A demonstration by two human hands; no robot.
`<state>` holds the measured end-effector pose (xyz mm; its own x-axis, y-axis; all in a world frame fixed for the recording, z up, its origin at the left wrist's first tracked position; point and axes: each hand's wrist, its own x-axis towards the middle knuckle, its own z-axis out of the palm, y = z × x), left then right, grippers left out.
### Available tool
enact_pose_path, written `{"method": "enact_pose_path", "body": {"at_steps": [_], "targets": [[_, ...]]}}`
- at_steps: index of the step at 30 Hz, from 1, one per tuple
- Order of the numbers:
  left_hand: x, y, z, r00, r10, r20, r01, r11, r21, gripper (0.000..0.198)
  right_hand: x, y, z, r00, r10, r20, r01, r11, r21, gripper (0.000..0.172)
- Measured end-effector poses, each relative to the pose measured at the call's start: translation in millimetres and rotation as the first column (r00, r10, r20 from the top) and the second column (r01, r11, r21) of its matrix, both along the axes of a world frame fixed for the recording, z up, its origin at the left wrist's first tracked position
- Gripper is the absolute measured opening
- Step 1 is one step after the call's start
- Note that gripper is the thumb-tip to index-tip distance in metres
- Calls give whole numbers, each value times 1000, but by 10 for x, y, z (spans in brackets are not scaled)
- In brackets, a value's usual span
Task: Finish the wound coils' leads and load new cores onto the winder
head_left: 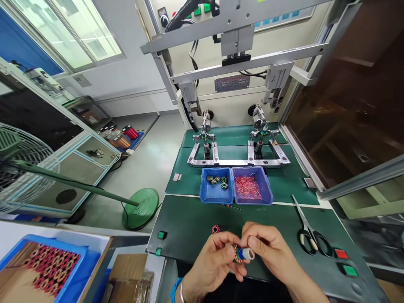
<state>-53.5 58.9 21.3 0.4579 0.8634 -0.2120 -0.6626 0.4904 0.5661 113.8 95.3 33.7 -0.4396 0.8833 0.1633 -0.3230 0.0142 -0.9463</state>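
My left hand [217, 256] is closed around a small wound motor core [237, 254] with copper-coloured windings. A blue and white sleeve [246, 253] sticks out of the core towards the right. My right hand [268, 246] is pinched just above that sleeve, thumb against forefinger. Whatever lies between those fingertips is too small or hidden to make out. Just beyond my left hand, a small red toothed core [216, 228] lies on the dark green bench [186, 214].
A blue bin [210, 195] holds several cores; a purple bin [268, 195] holds red wire scraps. Behind stands a two-station winding fixture [233, 163]. Scissors [307, 229] and push buttons [349, 270] are at right. A blue tray [78, 256] of red cores sits lower left.
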Motion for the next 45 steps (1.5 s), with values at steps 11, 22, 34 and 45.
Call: {"method": "enact_pose_path", "body": {"at_steps": [11,22,34,45], "targets": [[-86,-22,74,965,177,-192,-160,982,99,32,102,-102,171,833,-461,306,170,740,650,19],[-441,38,208,830,510,-226,-486,860,155,29,-366,745,-352,449,-755,478,57,558,828,14],[-150,125,205,936,328,-125,-320,944,83,28,-286,93,56,894,-373,247,221,849,480,20],[-60,87,152,971,237,-36,-235,971,49,23,-152,133,115,877,-468,109,396,833,386,19]]}}
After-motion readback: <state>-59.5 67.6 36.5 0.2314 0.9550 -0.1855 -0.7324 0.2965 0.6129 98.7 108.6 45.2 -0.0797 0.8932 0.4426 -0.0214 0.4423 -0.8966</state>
